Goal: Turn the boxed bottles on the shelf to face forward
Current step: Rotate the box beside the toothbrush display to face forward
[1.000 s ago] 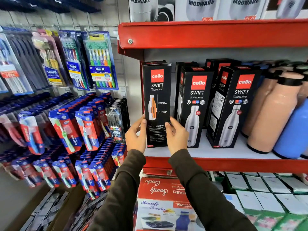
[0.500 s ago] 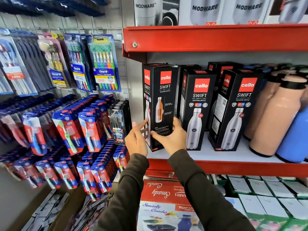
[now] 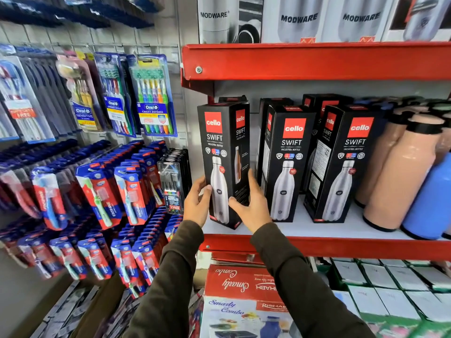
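Setting: shop aisle — red metal shelf (image 3: 317, 246) with a white deck, a pegboard wall of hanging goods to its left.
Leftmost box: black Cello Swift box (image 3: 220, 152) stands upright at the shelf's left end, near the front edge, turned at an angle so two faces show — the one with the steel bottle picture and logo toward the left, a narrower side face toward the right.
Left hand (image 3: 196, 203): on the box's lower left edge, thumb on the bottle-picture face, the other fingers hidden behind the box; it grips the box.
Right hand (image 3: 251, 206): at the box's lower right, thumb across the front corner, fingers spread up along the side face; palm looks slightly off the card, so how firmly it holds I cannot tell.
Sleeves: dark, both forearms reaching up from the bottom of the view.
Neighbouring boxes: two more Swift boxes (image 3: 288, 164) (image 3: 346, 164) stand just to the right, bottle pictures facing out, with further black boxes behind them.
Loose bottles: peach bottles (image 3: 400, 176) with black caps and a blue bottle (image 3: 432, 203) at the shelf's right end.
Upper shelf: Modware cartons (image 3: 300, 19).
Pegboard: Oral-B toothbrush packs (image 3: 152, 98) above, red and blue toothbrush cards below.
Lower shelf: red Smarty Combo carton (image 3: 234, 281), lettering upside down.
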The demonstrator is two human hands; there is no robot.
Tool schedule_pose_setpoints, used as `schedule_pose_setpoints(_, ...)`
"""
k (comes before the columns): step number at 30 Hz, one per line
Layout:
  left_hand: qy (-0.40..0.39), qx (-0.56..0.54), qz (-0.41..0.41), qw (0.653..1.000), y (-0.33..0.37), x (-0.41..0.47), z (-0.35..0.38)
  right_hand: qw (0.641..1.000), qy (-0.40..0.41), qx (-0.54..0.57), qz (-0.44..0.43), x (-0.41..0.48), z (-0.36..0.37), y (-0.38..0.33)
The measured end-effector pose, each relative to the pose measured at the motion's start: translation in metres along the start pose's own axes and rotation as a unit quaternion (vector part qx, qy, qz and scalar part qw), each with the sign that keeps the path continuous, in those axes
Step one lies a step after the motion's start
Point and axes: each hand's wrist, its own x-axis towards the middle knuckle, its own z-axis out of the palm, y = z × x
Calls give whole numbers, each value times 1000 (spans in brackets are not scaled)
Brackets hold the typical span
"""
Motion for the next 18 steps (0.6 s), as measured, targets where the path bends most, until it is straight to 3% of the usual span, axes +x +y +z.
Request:
schedule_pose_setpoints(10,20,11,15,1000,-1,-9,10,1000,-14,-9,7,-2,-2,2)
schedule_pose_setpoints(18,41,-10,-9,999,1,-12,16,999,32,-32,24,0,4,6)
